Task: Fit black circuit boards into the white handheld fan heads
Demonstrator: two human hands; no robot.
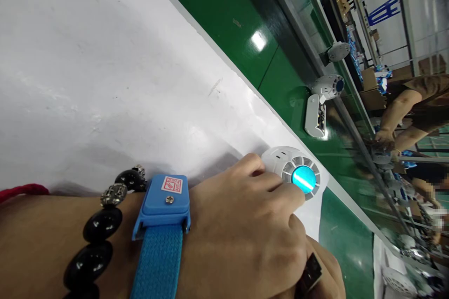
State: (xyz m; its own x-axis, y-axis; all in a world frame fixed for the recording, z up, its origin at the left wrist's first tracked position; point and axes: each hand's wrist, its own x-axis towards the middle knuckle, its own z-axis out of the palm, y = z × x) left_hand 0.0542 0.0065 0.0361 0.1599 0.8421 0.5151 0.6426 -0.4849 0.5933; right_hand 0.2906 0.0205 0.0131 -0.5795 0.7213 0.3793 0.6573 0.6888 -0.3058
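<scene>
My left hand (pixel 242 233) reaches in from the lower left, its fingers curled around a round white fan part (pixel 286 161) with a glowing blue centre (pixel 303 179). The part rests at the edge of the white table (pixel 105 79), beside the green belt. On that wrist I wear a blue strap with a blue plate (pixel 163 205) and a black bead bracelet (pixel 101 224). Only a small part of my right hand (pixel 329 275) shows under the left one at the bottom edge. It seems curled against a small dark ridged object (pixel 309 273).
A green conveyor belt (pixel 224 18) runs diagonally past the table. It carries a white housing (pixel 315 117) and two round white parts (pixel 329 85) (pixel 338 50). A metal rail borders it. Across it another person's arms (pixel 396 117) work among more parts; boxes stand behind.
</scene>
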